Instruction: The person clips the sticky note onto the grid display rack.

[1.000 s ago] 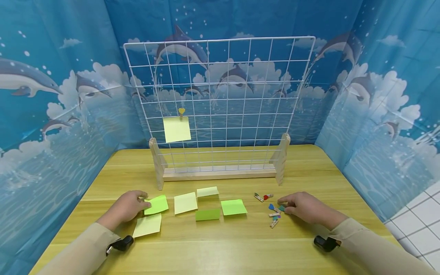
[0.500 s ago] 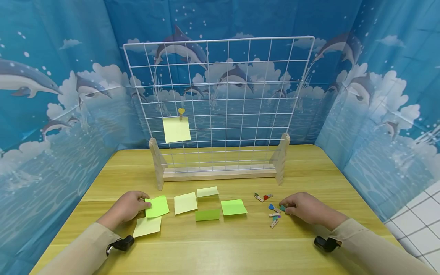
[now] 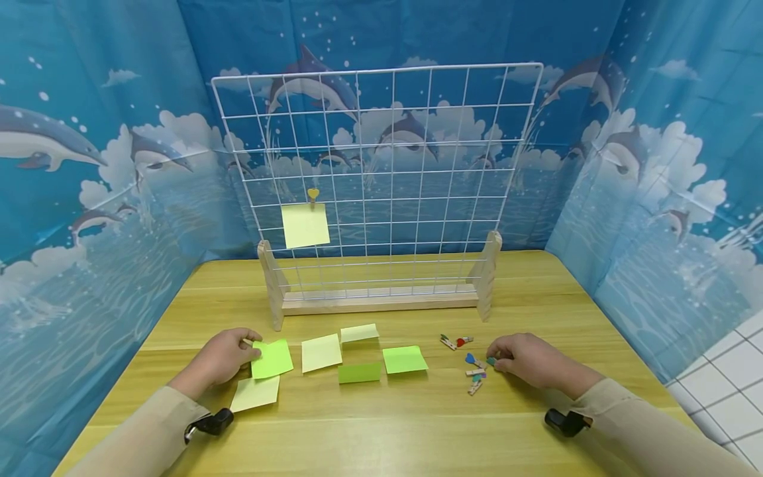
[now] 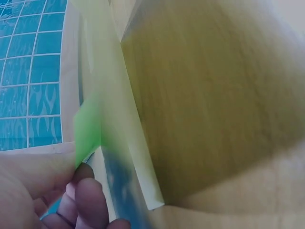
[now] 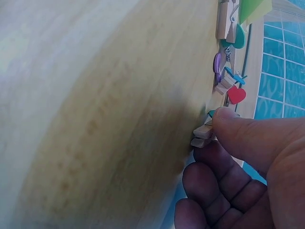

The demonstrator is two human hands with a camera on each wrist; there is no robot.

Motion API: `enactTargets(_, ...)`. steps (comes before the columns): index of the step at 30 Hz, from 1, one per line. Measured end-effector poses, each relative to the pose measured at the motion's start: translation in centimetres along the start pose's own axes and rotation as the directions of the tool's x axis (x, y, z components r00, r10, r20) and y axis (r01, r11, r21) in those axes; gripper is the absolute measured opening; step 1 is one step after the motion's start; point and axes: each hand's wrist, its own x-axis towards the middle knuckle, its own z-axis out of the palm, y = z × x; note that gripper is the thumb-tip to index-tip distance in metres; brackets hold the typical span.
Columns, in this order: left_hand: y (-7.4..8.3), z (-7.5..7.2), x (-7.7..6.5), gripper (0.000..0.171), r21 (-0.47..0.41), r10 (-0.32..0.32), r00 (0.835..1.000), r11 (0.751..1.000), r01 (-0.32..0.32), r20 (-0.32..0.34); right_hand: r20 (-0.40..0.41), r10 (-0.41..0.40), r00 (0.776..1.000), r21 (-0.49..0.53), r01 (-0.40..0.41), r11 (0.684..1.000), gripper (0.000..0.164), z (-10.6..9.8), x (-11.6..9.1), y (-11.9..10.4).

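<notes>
My left hand (image 3: 223,356) pinches a bright green sticky note (image 3: 273,360) by its left edge, thumb and forefinger on it. In the left wrist view the green note (image 4: 87,129) stands between thumb and fingertips. Just below it in the head view is a pale yellow note (image 3: 256,394). On the right, my right hand (image 3: 524,360) pinches a small wooden clothespin (image 5: 203,131), its teal end (image 3: 491,361) showing at the fingertips. Beside that hand lies a group of mini clothespins (image 3: 475,373) with coloured hearts, blue and purple among them.
A white wire grid (image 3: 393,172) stands upright in a wooden base (image 3: 381,304) at the back. One pale note (image 3: 305,226) hangs on it from a yellow heart clothespin (image 3: 312,195). Between the hands lie several yellow and green notes (image 3: 405,359). A red heart clothespin (image 3: 461,342) lies farther back.
The right hand has drawn slightly right with the teal clothespin, away from the others. The green note has shifted a little and lies more squarely to the camera; the left hand has barely moved.
</notes>
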Motion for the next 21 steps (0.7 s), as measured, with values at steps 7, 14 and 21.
enactTargets(7,0.04,0.05,0.00,0.035,0.004,0.004,1.000,1.000,-0.004,-0.017,-0.008,0.004,1.000,0.006,-0.004,1.000,0.011,0.01,-0.02,-0.11)
enactTargets(14,0.19,-0.11,-0.14,0.035,-0.001,0.018,0.999,1.000,-0.018,-0.035,-0.012,-0.005,1.000,-0.009,0.005,1.000,0.007,0.03,-0.08,-0.14)
enactTargets(21,0.35,-0.47,-0.25,0.031,0.005,0.031,0.998,1.000,-0.030,-0.057,-0.013,0.007,1.000,0.011,-0.007,1.000,0.005,0.02,-0.11,-0.28)
